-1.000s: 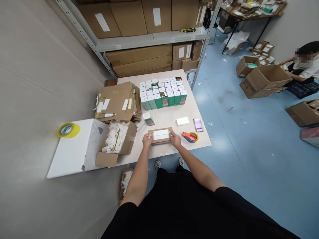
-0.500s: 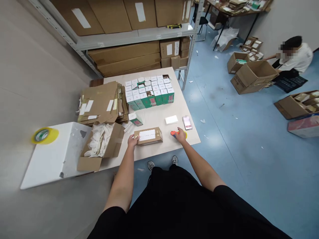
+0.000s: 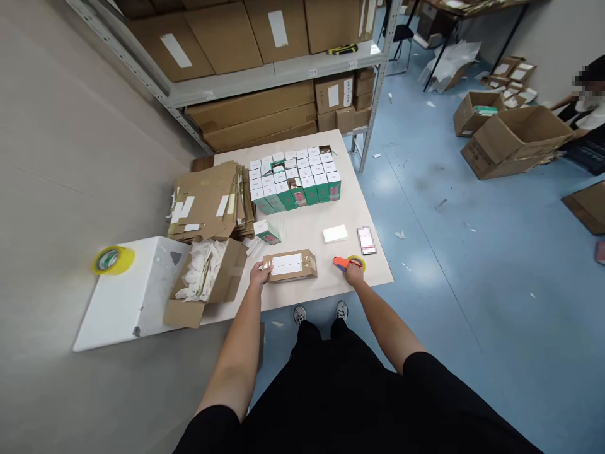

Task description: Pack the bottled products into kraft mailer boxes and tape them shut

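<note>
Carton (image 3: 293,265), brown and taped at its ends, lies flat near the front edge of the work table (image 3: 307,221), just below the centre of the frame; two white labels (image 3: 287,263) are seated side by side on its top face. Left hand (image 3: 259,275) grips the left end of this unit, thumb over the top edge. Right hand (image 3: 354,273) is placed on the orange tape dispenser (image 3: 340,261), right of the carton and apart from it; fingers are bent, but full closure around the tool cannot be determined. Yellow tape roll (image 3: 363,265) sits at the dispenser, partly covered by the hand. White box (image 3: 335,234) lies above the dispenser, with a phone-like device (image 3: 366,240) to its right. Single green-and-white box (image 3: 267,232) rests above the carton's left end. Rows of similar boxes (image 3: 295,180) stand in a block at the upper middle of the table, several with tops open. Flattened cardboard (image 3: 203,195) is stacked left of the block; below it, an open box (image 3: 227,277) contains crumpled white paper (image 3: 203,268). Metal shelving (image 3: 265,75) at the top of the frame bears large brown cartons (image 3: 227,41). Co-worker (image 3: 590,113) is partly visible at the upper right.
</note>
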{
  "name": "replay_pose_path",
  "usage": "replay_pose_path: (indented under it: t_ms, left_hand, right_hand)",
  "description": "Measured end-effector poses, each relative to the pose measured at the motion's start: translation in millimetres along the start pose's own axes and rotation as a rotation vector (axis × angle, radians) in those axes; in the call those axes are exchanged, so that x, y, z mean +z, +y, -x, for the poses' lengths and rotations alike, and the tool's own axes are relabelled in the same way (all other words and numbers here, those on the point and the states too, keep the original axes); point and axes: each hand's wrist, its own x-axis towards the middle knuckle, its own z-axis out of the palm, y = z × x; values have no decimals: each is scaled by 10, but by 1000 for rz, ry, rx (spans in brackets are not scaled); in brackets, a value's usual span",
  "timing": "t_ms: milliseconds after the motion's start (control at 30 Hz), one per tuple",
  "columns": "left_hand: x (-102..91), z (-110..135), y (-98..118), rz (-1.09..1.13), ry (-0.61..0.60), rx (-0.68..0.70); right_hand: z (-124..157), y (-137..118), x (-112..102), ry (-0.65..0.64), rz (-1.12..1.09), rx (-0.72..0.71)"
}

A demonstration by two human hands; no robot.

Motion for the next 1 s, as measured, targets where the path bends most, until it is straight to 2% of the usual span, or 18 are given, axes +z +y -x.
replay_pose_path:
  t_ms: [167, 267, 367, 467, 567, 667, 767, 867, 933, 1000]
  left_hand:
    - [29, 29, -32, 115, -49, -54]
    - [65, 38, -74, 171, -52, -52]
    - [103, 37, -123, 175, -54, -43]
    - [136, 37, -165, 140, -46, -14]
    - [149, 41, -189, 124, -49, -11]
    - [142, 51, -196, 116, -65, -1]
    - [117, 83, -188, 88, -71, 42]
    - [71, 158, -167, 70, -69, 49]
    - [27, 232, -147, 56, -33, 63]
    - [-25, 310, -119, 57, 45, 167]
  right_hand:
    - [157, 12, -132, 19, -120, -55]
    - [379, -134, -193, 58, -187, -130]
    - [609, -482, -228, 67, -305, -277]
    - [775, -960, -206, 2, -395, -363]
    - [837, -1429, -80, -92, -457, -423]
    - [820, -1750, 115, -183, -544, -490]
    - [795, -1858, 271, -247, -609, -502]
    - [807, -1826, 331, -253, -634, -463]
    - [826, -1795, 337, -243, -645, -450]
    - [837, -1779, 342, -236, -649, -454]
